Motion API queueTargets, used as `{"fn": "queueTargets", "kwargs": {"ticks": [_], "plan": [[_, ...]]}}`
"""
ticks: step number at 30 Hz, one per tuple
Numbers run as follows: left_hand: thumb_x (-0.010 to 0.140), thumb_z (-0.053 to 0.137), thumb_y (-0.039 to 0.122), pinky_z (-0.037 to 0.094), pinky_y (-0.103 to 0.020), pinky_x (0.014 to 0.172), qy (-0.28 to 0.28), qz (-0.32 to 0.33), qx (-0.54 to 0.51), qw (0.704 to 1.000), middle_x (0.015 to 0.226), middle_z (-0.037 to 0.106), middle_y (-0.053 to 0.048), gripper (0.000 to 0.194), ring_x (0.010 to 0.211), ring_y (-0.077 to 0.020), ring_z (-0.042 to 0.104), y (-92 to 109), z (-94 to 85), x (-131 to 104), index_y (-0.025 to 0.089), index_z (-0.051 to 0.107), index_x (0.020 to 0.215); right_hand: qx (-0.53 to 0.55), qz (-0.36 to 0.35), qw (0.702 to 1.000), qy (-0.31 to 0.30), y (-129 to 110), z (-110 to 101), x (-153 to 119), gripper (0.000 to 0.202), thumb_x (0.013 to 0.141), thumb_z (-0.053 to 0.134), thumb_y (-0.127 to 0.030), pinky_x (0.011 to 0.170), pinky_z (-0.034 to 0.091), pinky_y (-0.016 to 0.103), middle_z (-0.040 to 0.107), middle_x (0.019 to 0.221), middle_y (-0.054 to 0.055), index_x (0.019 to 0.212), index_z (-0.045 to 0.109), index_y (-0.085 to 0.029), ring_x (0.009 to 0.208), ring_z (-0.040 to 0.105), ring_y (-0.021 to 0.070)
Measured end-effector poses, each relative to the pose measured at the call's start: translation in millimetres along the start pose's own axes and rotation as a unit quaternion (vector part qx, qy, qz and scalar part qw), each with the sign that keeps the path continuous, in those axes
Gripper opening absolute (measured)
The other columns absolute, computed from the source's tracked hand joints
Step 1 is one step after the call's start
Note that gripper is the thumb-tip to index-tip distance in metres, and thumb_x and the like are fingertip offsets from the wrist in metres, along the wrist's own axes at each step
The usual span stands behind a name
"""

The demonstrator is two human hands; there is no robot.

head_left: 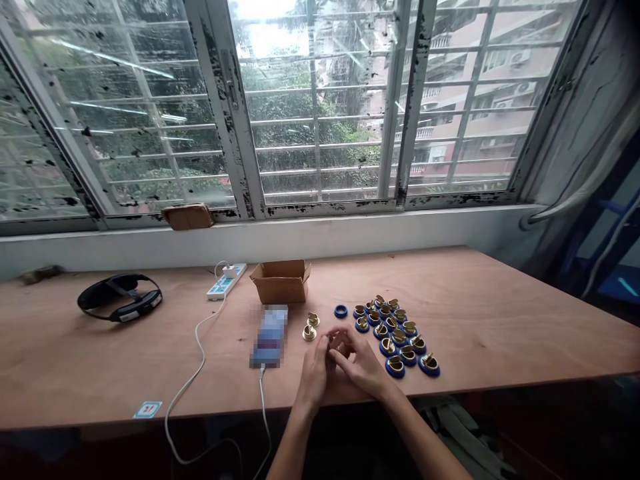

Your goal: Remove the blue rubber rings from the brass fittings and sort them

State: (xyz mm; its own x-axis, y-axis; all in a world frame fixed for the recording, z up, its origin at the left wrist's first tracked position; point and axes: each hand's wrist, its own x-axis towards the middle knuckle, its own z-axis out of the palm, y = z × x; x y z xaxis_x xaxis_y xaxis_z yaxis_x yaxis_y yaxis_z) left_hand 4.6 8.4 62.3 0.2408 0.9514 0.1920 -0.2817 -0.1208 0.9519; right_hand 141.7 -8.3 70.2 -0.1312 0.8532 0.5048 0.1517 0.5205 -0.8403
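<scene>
My left hand (315,370) and my right hand (357,360) meet over the table near its front edge, fingers curled together around something small that they mostly hide. Just beyond my left hand are two gold metal pieces (309,332) without blue rings. A lone blue ring (341,311) lies flat beyond my right hand. To the right of my right hand stand several gold pieces seated in blue rings (399,337), grouped in slanting rows.
An open cardboard box (283,288) stands behind a phone (270,337) with a white cable. Farther left are a power strip (218,288) and a black headset (120,298). A brown block (187,217) rests on the window sill.
</scene>
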Motion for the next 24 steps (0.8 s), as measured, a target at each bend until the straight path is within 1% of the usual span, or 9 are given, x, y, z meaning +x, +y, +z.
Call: {"fn": "queueTargets", "kwargs": {"ticks": [2,4,6,9,13,16,19,22,24], "plan": [[0.097,0.056,0.058,0.056,-0.039,0.090,0.011,-0.036,-0.063,0.997,0.113,0.074,-0.010,0.047,0.103,-0.0269,0.072,0.0,1.5,-0.7,0.020,0.065,0.123,0.009,0.004,1.000,-0.017,-1.6,0.8,0.6,0.035,0.092,0.063,-0.020,0.057,0.045,0.024,0.069,0.085,-0.001,0.126,0.057,-0.025,0.068,0.063,0.0150],[0.095,0.059,0.060,0.057,-0.036,0.086,0.029,-0.048,-0.104,0.993,0.110,0.073,-0.009,0.049,0.096,-0.0241,0.073,-3.6,1.1,-0.7,0.021,0.062,0.123,0.011,0.013,0.999,-0.035,-1.8,1.3,1.0,0.037,0.090,0.064,-0.018,0.055,0.043,0.023,0.072,0.087,0.000,0.126,0.056,-0.025,0.070,0.065,0.0150],[0.092,0.061,0.063,0.056,-0.034,0.083,0.043,-0.053,-0.117,0.991,0.103,0.073,-0.008,0.049,0.090,-0.0222,0.073,-9.2,-0.8,0.1,0.019,0.062,0.116,0.009,0.023,0.999,-0.036,-0.5,1.3,1.3,0.038,0.089,0.066,-0.018,0.057,0.044,0.023,0.075,0.090,0.001,0.125,0.057,-0.025,0.071,0.067,0.0149],[0.092,0.061,0.065,0.055,-0.032,0.081,0.034,-0.047,-0.090,0.994,0.096,0.072,-0.007,0.049,0.087,-0.0210,0.071,-16.3,-4.2,2.1,0.017,0.063,0.104,0.009,0.030,0.999,-0.021,2.5,0.8,1.8,0.039,0.086,0.071,-0.019,0.059,0.046,0.024,0.076,0.089,0.001,0.122,0.057,-0.024,0.072,0.068,0.0152],[0.096,0.055,0.064,0.053,-0.032,0.084,0.015,-0.032,-0.072,0.997,0.104,0.072,-0.008,0.049,0.094,-0.0217,0.070,-16.8,-5.9,2.9,0.018,0.064,0.110,0.003,0.020,1.000,0.002,4.6,0.8,1.8,0.033,0.086,0.073,-0.021,0.059,0.047,0.025,0.075,0.084,0.000,0.116,0.060,-0.023,0.071,0.068,0.0157],[0.092,0.062,0.062,0.053,-0.033,0.086,0.028,-0.029,-0.045,0.998,0.108,0.072,-0.007,0.046,0.098,-0.0226,0.069,-10.5,-4.7,1.0,0.020,0.065,0.111,0.009,0.009,1.000,0.006,3.9,2.1,1.0,0.032,0.088,0.069,-0.020,0.059,0.048,0.025,0.073,0.082,-0.001,0.119,0.059,-0.023,0.070,0.068,0.0153],[0.093,0.061,0.061,0.053,-0.034,0.089,0.043,-0.010,0.014,0.999,0.102,0.073,-0.007,0.044,0.097,-0.0233,0.069,-2.6,-1.7,-2.2,0.020,0.068,0.104,0.013,-0.008,1.000,0.011,2.6,4.4,-0.2,0.037,0.087,0.065,-0.016,0.059,0.049,0.024,0.068,0.076,-0.004,0.122,0.056,-0.024,0.065,0.063,0.0133],[0.096,0.051,0.062,0.055,-0.034,0.083,0.039,0.020,0.070,0.997,0.092,0.074,-0.008,0.048,0.089,-0.0239,0.069,1.5,0.9,-5.1,0.018,0.069,0.098,0.005,-0.022,1.000,0.020,1.9,8.6,-1.8,0.038,0.085,0.061,-0.012,0.056,0.046,0.022,0.061,0.070,-0.007,0.121,0.056,-0.024,0.059,0.056,0.0112],[0.096,0.050,0.063,0.055,-0.034,0.080,0.047,0.033,0.087,0.995,0.090,0.074,-0.008,0.049,0.087,-0.0242,0.069,0.9,0.9,-6.2,0.018,0.069,0.097,-0.013,-0.028,0.999,0.024,1.4,12.7,-3.2,0.039,0.084,0.060,-0.011,0.054,0.044,0.022,0.057,0.067,-0.008,0.120,0.056,-0.024,0.055,0.054,0.0105]]}}
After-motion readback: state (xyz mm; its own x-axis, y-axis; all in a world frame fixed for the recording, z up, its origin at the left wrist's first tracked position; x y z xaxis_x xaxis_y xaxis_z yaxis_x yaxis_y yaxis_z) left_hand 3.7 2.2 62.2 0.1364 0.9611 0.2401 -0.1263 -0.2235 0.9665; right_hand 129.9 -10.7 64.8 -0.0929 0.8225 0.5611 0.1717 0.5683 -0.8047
